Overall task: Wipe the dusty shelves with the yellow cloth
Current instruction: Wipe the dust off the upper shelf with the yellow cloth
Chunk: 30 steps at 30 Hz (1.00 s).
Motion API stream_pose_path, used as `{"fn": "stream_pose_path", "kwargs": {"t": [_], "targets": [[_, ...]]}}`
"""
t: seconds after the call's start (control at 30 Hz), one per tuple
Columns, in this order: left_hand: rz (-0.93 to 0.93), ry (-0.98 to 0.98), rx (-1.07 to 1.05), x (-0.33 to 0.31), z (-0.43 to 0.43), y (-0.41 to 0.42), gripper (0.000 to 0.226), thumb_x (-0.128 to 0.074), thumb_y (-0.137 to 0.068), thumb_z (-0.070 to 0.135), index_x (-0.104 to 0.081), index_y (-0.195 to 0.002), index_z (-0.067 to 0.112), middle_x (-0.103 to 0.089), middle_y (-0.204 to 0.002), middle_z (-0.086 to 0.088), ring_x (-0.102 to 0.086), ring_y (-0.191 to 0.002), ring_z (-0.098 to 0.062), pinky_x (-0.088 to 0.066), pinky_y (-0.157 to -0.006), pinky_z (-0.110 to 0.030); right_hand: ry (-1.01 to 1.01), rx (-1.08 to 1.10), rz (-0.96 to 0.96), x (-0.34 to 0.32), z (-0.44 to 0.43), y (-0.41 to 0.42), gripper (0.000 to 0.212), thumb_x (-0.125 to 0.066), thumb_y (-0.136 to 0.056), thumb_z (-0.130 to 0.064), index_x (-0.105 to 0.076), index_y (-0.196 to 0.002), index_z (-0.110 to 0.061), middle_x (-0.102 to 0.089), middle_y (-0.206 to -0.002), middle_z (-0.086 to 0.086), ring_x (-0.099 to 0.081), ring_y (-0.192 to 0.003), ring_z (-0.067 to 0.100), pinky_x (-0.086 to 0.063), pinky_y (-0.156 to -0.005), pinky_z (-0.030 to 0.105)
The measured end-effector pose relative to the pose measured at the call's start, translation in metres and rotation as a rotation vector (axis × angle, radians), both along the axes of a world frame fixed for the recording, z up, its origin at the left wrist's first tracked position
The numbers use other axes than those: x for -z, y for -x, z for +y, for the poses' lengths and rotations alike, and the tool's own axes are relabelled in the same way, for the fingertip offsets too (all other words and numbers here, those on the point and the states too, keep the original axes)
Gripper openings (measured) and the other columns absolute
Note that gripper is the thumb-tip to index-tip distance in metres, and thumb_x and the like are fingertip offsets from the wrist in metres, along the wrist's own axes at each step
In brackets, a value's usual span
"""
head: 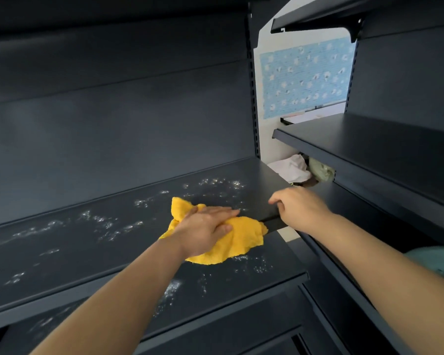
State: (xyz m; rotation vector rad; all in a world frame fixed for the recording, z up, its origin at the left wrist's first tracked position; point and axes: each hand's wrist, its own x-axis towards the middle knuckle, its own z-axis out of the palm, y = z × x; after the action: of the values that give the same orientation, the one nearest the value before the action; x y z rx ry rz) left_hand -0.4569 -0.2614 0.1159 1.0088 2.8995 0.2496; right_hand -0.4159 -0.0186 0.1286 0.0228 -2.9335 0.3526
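A yellow cloth [237, 238] lies bunched on the dark shelf [87, 252], near its right end. My left hand [205, 229] presses flat on top of the cloth, fingers stretched toward the right. My right hand [299, 210] curls over the shelf's right end edge, gripping it. White dust specks are scattered over the shelf to the left of the cloth, behind it and in front of it near the front edge. A lower shelf [49, 326] under my left forearm also shows white dust.
A second dark shelving unit [382, 149] stands at the right, at an angle, with several shelves. In the gap between the units lie crumpled white and greenish bags [303, 169]. A blue patterned sheet [305, 78] hangs on the wall behind.
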Motion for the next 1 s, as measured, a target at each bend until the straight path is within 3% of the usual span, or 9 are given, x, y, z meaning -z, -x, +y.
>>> {"fn": "stream_pose_path", "kwargs": {"t": [0.17, 0.27, 0.37, 0.43, 0.6, 0.8, 0.9, 1.0], "targets": [[0.137, -0.269, -0.41, 0.006, 0.034, 0.006, 0.051, -0.048, -0.096, 0.042, -0.03, -0.143, 0.031, -0.043, -0.142, 0.003, -0.041, -0.131, -0.024, -0.034, -0.109, -0.045, -0.035, -0.103, 0.006, 0.008, 0.01, 0.005, 0.035, -0.047, -0.091, -0.012, -0.069, -0.109, -0.032, -0.067, -0.109, 0.0, -0.061, -0.099, 0.025, -0.051, -0.075, 0.034], [0.01, -0.28, -0.185, 0.004, 0.027, -0.001, 0.036, -0.048, -0.098, 0.038, -0.042, -0.133, 0.04, -0.045, -0.137, 0.012, -0.04, -0.127, -0.015, -0.029, -0.111, -0.04, -0.03, -0.113, 0.055, 0.014, 0.013, 0.012, 0.036, -0.048, -0.09, -0.009, -0.07, -0.112, -0.029, -0.064, -0.111, 0.002, -0.061, -0.1, 0.026, -0.045, -0.072, 0.031], [-0.138, -0.161, -0.017, 0.0, 0.013, -0.008, 0.041, -0.045, -0.098, 0.043, -0.037, -0.138, 0.053, -0.029, -0.151, 0.019, -0.022, -0.138, -0.003, -0.01, -0.119, -0.039, 0.059, -0.112, 0.088, 0.021, 0.019, 0.02, 0.04, -0.05, -0.088, -0.004, -0.068, -0.118, -0.022, -0.066, -0.116, 0.003, -0.062, -0.104, 0.026, -0.046, -0.082, 0.031], [-0.097, -0.074, -0.029, 0.003, 0.012, -0.006, 0.044, -0.041, -0.099, 0.045, -0.029, -0.139, 0.057, -0.02, -0.155, 0.02, -0.014, -0.144, -0.006, -0.006, -0.12, -0.045, 0.168, -0.102, 0.083, 0.021, 0.025, 0.025, 0.043, -0.05, -0.086, 0.0, -0.068, -0.12, -0.02, -0.069, -0.115, 0.003, -0.062, -0.107, 0.024, -0.05, -0.089, 0.032], [-0.019, -0.039, -0.1, 0.007, 0.049, 0.011, 0.041, -0.03, -0.101, 0.047, -0.026, -0.141, 0.057, -0.025, -0.154, 0.016, -0.015, -0.144, -0.014, -0.012, -0.116, -0.053, 0.337, -0.073, 0.174, 0.018, 0.039, 0.026, 0.043, -0.048, -0.089, 0.004, -0.064, -0.124, -0.015, -0.067, -0.118, 0.007, -0.061, -0.109, 0.026, -0.051, -0.09, 0.041], [0.01, -0.116, -0.184, 0.008, 0.101, 0.038, 0.041, -0.033, -0.099, 0.049, -0.033, -0.14, 0.054, -0.031, -0.152, 0.016, -0.021, -0.141, -0.019, -0.013, -0.115, -0.054, 0.318, -0.015, 0.236, 0.02, 0.048, 0.022, 0.04, -0.051, -0.082, 0.003, -0.068, -0.111, -0.019, -0.07, -0.104, 0.005, -0.065, -0.095, 0.028, -0.056, -0.075, 0.043], [-0.081, -0.201, -0.029, 0.007, 0.093, 0.042, 0.044, -0.04, -0.099, 0.046, -0.03, -0.139, 0.057, -0.026, -0.154, 0.018, -0.018, -0.144, -0.018, -0.007, -0.116, -0.058, 0.234, 0.076, 0.226, 0.02, 0.056, 0.019, 0.034, -0.053, -0.089, -0.005, -0.067, -0.114, -0.023, -0.069, -0.108, 0.001, -0.064, -0.095, 0.025, -0.054, -0.072, 0.036], [-0.107, -0.069, 0.102, 0.006, 0.084, 0.051, 0.038, -0.035, -0.1, 0.046, -0.035, -0.135, 0.06, -0.017, -0.156, 0.02, -0.004, -0.147, -0.018, 0.001, -0.115, -0.061, 0.178, 0.137, 0.21, 0.02, 0.06, 0.019, 0.033, -0.052, -0.094, -0.011, -0.064, -0.121, -0.025, -0.069, -0.114, 0.001, -0.064, -0.1, 0.023, -0.047, -0.071, 0.03]]}}
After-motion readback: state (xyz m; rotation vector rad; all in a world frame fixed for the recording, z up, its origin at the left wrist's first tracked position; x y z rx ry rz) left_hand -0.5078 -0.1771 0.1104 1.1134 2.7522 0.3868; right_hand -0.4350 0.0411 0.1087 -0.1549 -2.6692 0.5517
